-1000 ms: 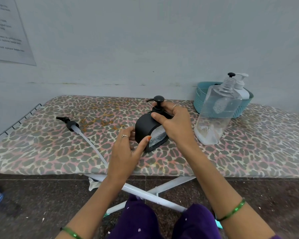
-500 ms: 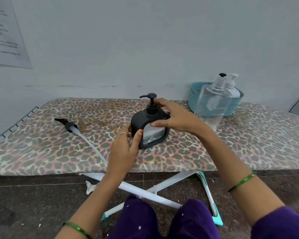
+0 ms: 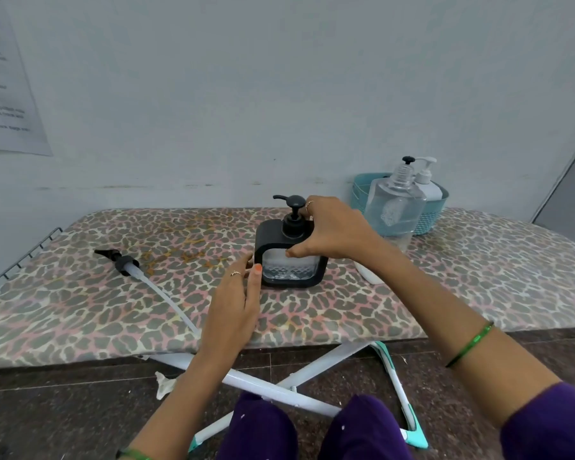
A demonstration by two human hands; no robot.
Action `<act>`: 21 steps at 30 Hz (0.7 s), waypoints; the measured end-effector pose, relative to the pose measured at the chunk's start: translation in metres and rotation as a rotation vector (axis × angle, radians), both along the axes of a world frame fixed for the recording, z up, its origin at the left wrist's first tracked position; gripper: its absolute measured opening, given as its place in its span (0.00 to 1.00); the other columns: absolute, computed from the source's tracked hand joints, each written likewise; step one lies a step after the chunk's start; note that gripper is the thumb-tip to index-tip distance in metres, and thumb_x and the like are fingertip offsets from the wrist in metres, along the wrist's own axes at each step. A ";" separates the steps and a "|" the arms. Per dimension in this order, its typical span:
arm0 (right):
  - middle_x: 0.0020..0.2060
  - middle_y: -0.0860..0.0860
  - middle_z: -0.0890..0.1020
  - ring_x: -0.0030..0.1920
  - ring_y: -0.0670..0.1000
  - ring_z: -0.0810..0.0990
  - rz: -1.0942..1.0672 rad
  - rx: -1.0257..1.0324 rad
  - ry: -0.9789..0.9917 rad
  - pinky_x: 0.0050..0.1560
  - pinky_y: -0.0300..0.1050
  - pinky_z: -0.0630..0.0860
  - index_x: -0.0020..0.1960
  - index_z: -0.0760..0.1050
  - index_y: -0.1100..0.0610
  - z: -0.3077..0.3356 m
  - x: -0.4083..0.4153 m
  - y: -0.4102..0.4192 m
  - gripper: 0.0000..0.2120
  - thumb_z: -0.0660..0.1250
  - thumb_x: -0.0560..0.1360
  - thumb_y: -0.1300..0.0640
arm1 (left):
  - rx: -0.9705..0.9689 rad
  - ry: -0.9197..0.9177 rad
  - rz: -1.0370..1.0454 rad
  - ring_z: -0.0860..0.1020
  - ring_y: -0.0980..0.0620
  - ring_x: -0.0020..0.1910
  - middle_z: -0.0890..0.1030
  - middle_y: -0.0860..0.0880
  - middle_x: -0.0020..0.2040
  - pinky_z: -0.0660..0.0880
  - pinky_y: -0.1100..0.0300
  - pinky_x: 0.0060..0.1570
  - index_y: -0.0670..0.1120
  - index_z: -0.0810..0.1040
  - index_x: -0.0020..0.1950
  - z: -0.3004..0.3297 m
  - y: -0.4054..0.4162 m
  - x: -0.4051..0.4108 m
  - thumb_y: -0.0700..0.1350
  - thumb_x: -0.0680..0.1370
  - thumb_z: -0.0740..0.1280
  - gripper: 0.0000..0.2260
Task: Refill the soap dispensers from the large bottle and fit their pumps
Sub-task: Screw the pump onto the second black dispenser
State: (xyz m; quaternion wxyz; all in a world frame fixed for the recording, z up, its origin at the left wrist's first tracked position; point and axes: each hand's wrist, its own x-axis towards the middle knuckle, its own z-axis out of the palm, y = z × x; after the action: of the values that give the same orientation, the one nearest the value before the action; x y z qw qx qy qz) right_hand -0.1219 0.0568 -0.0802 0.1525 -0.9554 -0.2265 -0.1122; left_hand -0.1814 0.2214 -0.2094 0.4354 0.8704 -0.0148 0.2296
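Right now the person is sitting at the board (image 3: 478, 293) with the black dispenser (image 3: 291, 260) standing upright at its centre, pump (image 3: 292, 214) already seated in the neck, spout pointing toward 9 o'clock. Her right hand (image 3: 332, 232) is curling over the dispenser's top right shoulder, thumb pressing the front face, fingers wrapping behind the pump collar. Her left hand (image 3: 236, 303) is reaching in from 7 o'clock with fingers fairly straight and close together, fingertips just touching the lower left corner; it is steadying, not gripping.

To my eye the step in hand is finishing this 1 dispenser: seating or tightening its pump, then setting it square. The clear window is showing only a little liquid low down, though I cannot tell the level for sure.

At 9 o'clock a loose pump (image 3: 123, 262) with its long tube is lying flat on the board, well apart. At 2 o'clock the large bottle (image 3: 395, 207) is standing open-necked, just in front of a teal basket (image 3: 362, 190) holding 2 more dispensers (image 3: 427, 184).

Next, I judge, she needs to let go, then fetch another dispenser from the basket, or return that loose pump to the large bottle.
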 end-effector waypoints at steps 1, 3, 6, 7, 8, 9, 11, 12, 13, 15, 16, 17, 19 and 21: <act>0.50 0.50 0.80 0.49 0.53 0.78 0.002 0.014 -0.009 0.43 0.48 0.75 0.53 0.76 0.58 0.005 0.000 -0.001 0.26 0.77 0.63 0.44 | 0.015 0.012 0.004 0.77 0.53 0.55 0.80 0.50 0.56 0.73 0.57 0.56 0.48 0.73 0.68 -0.001 0.001 0.001 0.61 0.81 0.49 0.26; 0.45 0.49 0.79 0.46 0.52 0.78 0.010 0.054 -0.045 0.42 0.49 0.75 0.49 0.76 0.57 0.023 0.001 -0.005 0.23 0.77 0.62 0.44 | 0.078 0.034 0.018 0.77 0.57 0.43 0.78 0.54 0.44 0.72 0.60 0.45 0.49 0.76 0.54 -0.003 0.001 0.004 0.63 0.80 0.49 0.23; 0.41 0.49 0.77 0.42 0.51 0.76 0.002 0.139 -0.153 0.42 0.50 0.76 0.45 0.77 0.57 0.063 0.002 -0.015 0.22 0.76 0.61 0.43 | 0.229 0.046 0.064 0.72 0.59 0.35 0.72 0.57 0.35 0.64 0.66 0.35 0.54 0.70 0.39 -0.005 -0.001 0.007 0.57 0.81 0.54 0.15; 0.38 0.47 0.76 0.41 0.50 0.76 -0.011 0.180 -0.183 0.40 0.48 0.74 0.43 0.77 0.56 0.078 0.002 -0.020 0.21 0.76 0.61 0.42 | 0.270 0.045 0.077 0.72 0.60 0.35 0.72 0.57 0.35 0.64 0.67 0.34 0.54 0.69 0.37 -0.003 -0.002 0.008 0.55 0.82 0.56 0.14; 0.35 0.45 0.74 0.39 0.49 0.75 -0.027 0.229 -0.207 0.38 0.46 0.71 0.41 0.75 0.54 0.092 0.003 -0.026 0.19 0.77 0.61 0.42 | 0.302 0.051 0.086 0.72 0.60 0.35 0.72 0.57 0.36 0.63 0.68 0.34 0.54 0.69 0.37 -0.003 -0.002 0.010 0.54 0.82 0.57 0.14; 0.33 0.42 0.72 0.36 0.48 0.73 -0.044 0.278 -0.230 0.36 0.44 0.68 0.40 0.74 0.52 0.106 0.006 -0.033 0.18 0.77 0.62 0.42 | 0.331 0.060 0.093 0.72 0.60 0.36 0.72 0.57 0.37 0.64 0.68 0.34 0.53 0.70 0.38 -0.002 -0.002 0.012 0.54 0.82 0.57 0.14; 0.30 0.42 0.71 0.31 0.44 0.71 -0.084 0.365 -0.272 0.33 0.44 0.65 0.38 0.74 0.50 0.129 0.013 -0.048 0.15 0.77 0.62 0.43 | 0.381 0.071 0.088 0.72 0.61 0.37 0.72 0.58 0.40 0.65 0.68 0.34 0.53 0.74 0.41 -0.004 -0.001 0.019 0.54 0.82 0.57 0.13; 0.29 0.42 0.73 0.30 0.42 0.71 -0.112 0.404 -0.285 0.32 0.43 0.66 0.39 0.76 0.50 0.138 0.019 -0.055 0.14 0.77 0.63 0.43 | 0.406 0.069 0.085 0.73 0.61 0.37 0.71 0.58 0.41 0.66 0.68 0.35 0.52 0.76 0.43 -0.006 -0.001 0.021 0.54 0.82 0.58 0.12; 0.30 0.43 0.74 0.30 0.41 0.71 -0.141 0.439 -0.287 0.31 0.41 0.67 0.42 0.78 0.50 0.144 0.028 -0.063 0.14 0.77 0.63 0.44 | 0.437 0.068 0.088 0.73 0.60 0.37 0.72 0.58 0.41 0.68 0.68 0.36 0.51 0.78 0.43 -0.007 -0.001 0.023 0.53 0.82 0.60 0.12; 0.30 0.44 0.76 0.30 0.40 0.72 -0.200 0.494 -0.274 0.30 0.38 0.67 0.42 0.79 0.52 0.151 0.046 -0.077 0.14 0.77 0.62 0.45 | 0.504 0.043 0.091 0.76 0.58 0.36 0.75 0.56 0.40 0.74 0.65 0.35 0.50 0.81 0.41 -0.011 0.000 0.026 0.51 0.79 0.65 0.10; 0.29 0.45 0.75 0.29 0.41 0.71 -0.234 0.507 -0.269 0.29 0.39 0.66 0.39 0.78 0.53 0.152 0.056 -0.083 0.14 0.77 0.62 0.46 | 0.542 0.026 0.086 0.77 0.57 0.35 0.76 0.55 0.39 0.75 0.63 0.32 0.50 0.81 0.39 -0.012 0.000 0.027 0.50 0.78 0.68 0.09; 0.28 0.45 0.73 0.28 0.43 0.71 -0.273 0.511 -0.267 0.29 0.39 0.65 0.35 0.76 0.54 0.150 0.066 -0.089 0.15 0.77 0.61 0.46 | 0.572 0.010 0.093 0.77 0.56 0.34 0.76 0.55 0.38 0.76 0.62 0.30 0.50 0.81 0.38 -0.014 -0.001 0.028 0.49 0.77 0.70 0.08; 0.29 0.47 0.74 0.31 0.47 0.73 -0.370 0.500 -0.268 0.30 0.41 0.66 0.36 0.75 0.56 0.141 0.087 -0.101 0.17 0.76 0.60 0.44 | 0.585 0.015 0.102 0.78 0.55 0.33 0.76 0.55 0.38 0.76 0.61 0.29 0.50 0.80 0.38 -0.015 -0.002 0.029 0.48 0.74 0.73 0.06; 0.34 0.50 0.77 0.35 0.51 0.76 -0.461 0.464 -0.263 0.33 0.42 0.69 0.40 0.76 0.58 0.127 0.102 -0.110 0.20 0.75 0.60 0.44 | 0.594 0.009 0.114 0.78 0.55 0.34 0.77 0.55 0.38 0.75 0.61 0.29 0.50 0.81 0.39 -0.017 -0.001 0.029 0.49 0.74 0.72 0.06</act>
State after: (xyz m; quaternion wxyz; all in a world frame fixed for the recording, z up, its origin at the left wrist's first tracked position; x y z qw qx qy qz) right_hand -0.0198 -0.0529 0.0471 0.3055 -0.8987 0.0090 -0.3144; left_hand -0.1523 0.2199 -0.2267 0.1484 0.9600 -0.0307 0.2354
